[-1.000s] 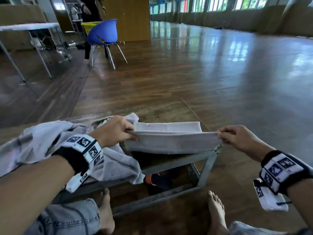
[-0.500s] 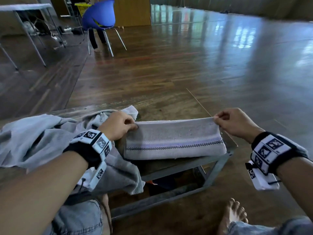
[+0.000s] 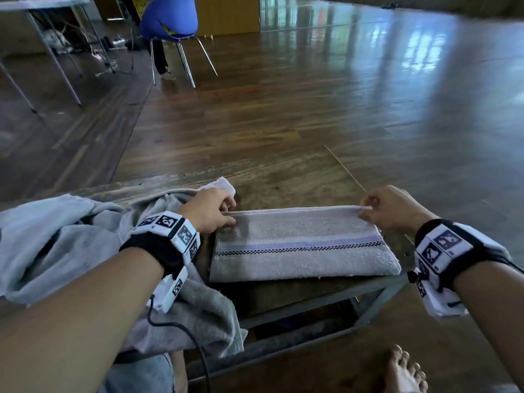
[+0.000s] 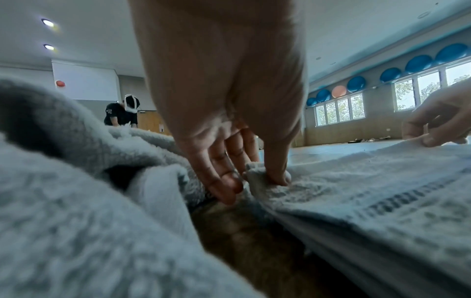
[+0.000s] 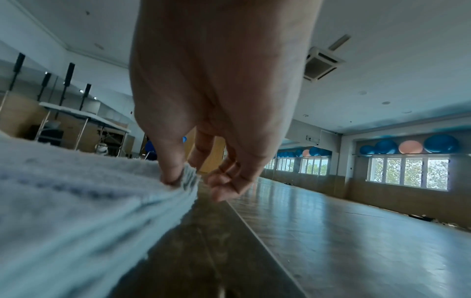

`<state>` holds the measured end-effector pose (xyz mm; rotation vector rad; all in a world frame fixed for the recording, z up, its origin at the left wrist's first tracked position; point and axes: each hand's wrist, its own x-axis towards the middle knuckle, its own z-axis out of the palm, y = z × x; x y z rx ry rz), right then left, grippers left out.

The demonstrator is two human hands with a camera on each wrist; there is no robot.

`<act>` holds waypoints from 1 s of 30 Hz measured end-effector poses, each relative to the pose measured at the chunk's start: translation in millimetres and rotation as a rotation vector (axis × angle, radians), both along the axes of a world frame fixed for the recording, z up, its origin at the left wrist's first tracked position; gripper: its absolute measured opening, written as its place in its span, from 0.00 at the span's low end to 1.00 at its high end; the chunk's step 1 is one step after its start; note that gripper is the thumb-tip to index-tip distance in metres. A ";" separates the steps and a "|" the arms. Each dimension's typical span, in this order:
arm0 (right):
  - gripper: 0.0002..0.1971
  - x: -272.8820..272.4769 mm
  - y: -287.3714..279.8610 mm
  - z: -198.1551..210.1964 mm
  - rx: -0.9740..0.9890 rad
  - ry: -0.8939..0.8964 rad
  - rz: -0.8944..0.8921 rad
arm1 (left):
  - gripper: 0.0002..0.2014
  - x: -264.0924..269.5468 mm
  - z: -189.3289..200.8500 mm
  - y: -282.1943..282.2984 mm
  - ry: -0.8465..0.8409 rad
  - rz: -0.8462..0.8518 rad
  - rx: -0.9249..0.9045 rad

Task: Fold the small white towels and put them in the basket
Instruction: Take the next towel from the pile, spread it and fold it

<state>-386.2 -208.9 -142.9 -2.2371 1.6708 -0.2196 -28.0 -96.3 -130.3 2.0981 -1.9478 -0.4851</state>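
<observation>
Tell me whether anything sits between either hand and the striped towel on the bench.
Nothing visible does. The left hand pinches the striped towel at its far left corner and the right hand pinches the far right corner, so both touch it directly. The heap of unfolded towels lies to the left, beside it.

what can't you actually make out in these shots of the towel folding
- Basket: a yellow one may stand behind the blue chair, cut by the head view's top edge.
- Folded towel: its layer count; near edge blurred in both wrist views.
- Towel pile: how many towels, bunched under the left hand.
- Right hand: its fingertips hidden behind the towel's corner.
</observation>
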 end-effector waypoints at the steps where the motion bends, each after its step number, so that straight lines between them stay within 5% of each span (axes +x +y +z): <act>1: 0.04 0.5 1.2 5.5 -0.001 0.002 -0.010 | 0.09 -1.6 4.2 0.6 -0.034 -0.009 -0.012; 5: 0.04 -2.1 11.7 33.3 -0.150 -0.148 -0.081 | 0.03 -8.1 32.1 4.5 -0.064 0.018 -0.244; 9: 0.05 -4.5 29.1 55.5 -0.483 -0.423 -0.145 | 0.04 -10.6 57.1 13.9 -0.043 0.063 -0.623; 12: 0.07 -15.2 43.9 62.0 -0.602 -0.562 -0.123 | 0.07 -11.6 64.0 28.1 0.046 -0.002 -0.732; 15: 0.10 -34.8 61.0 45.2 -0.516 -0.457 -0.049 | 0.09 -12.7 50.7 40.0 0.100 -0.044 -0.586; 20: 0.14 -55.0 80.1 10.3 -0.057 -0.048 -0.023 | 0.16 -15.2 10.2 49.8 0.062 -0.037 0.034; 24: 0.07 -49.9 86.6 3.8 -0.022 -0.034 -0.131 | 0.18 -24.4 -6.4 42.1 -0.086 0.158 0.043; 30: 0.18 -41.7 86.2 6.7 0.022 -0.055 -0.207 | 0.23 -38.0 -4.0 35.5 -0.081 0.264 0.087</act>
